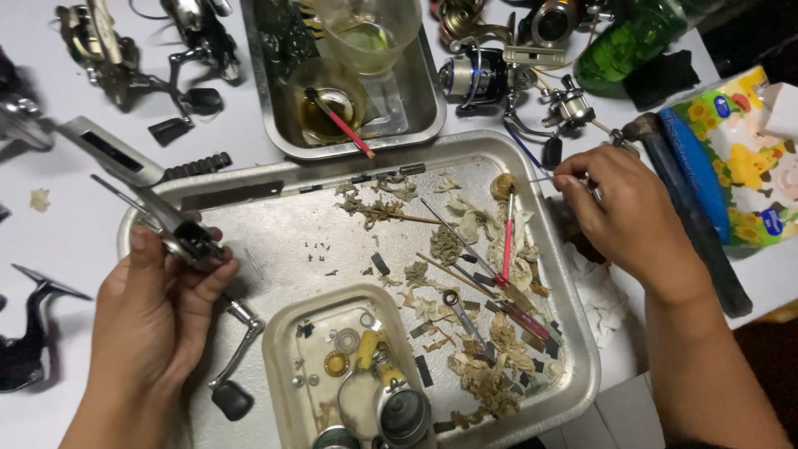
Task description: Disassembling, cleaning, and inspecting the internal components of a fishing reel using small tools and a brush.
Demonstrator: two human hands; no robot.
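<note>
Hands work over a large metal tray (249, 187) on the white bench (66, 233). Your left hand (158, 308) is closed around a silver fishing-reel body (179, 233) above the tray's left edge; thumb and fingers wrap it firmly. The reel's crank handle (237, 357), with a dark knob, hangs down below the hand over the tray floor.

Your right hand (623, 216) sits at the tray's right rim. Its thumb and forefinger are pinched on a thin metal pick (540, 178), whose tip points left toward the tray's far corner.

Note the tray contents: scattered wads of soiled tissue (490, 374), a red-handled tool (508, 237), a small spanner (460, 309), wooden sticks and tiny screws (317, 246). A smaller metal dish (278, 349) in the near part of the tray holds washers, gears and reel parts.

Behind the tray stands a second tray (416, 108) with a plastic cup (370, 33) and a bowl of dark liquid. Other reels (482, 79) lie on the bench around it. A tissue pack (731, 158) lies right of your right hand.
</note>
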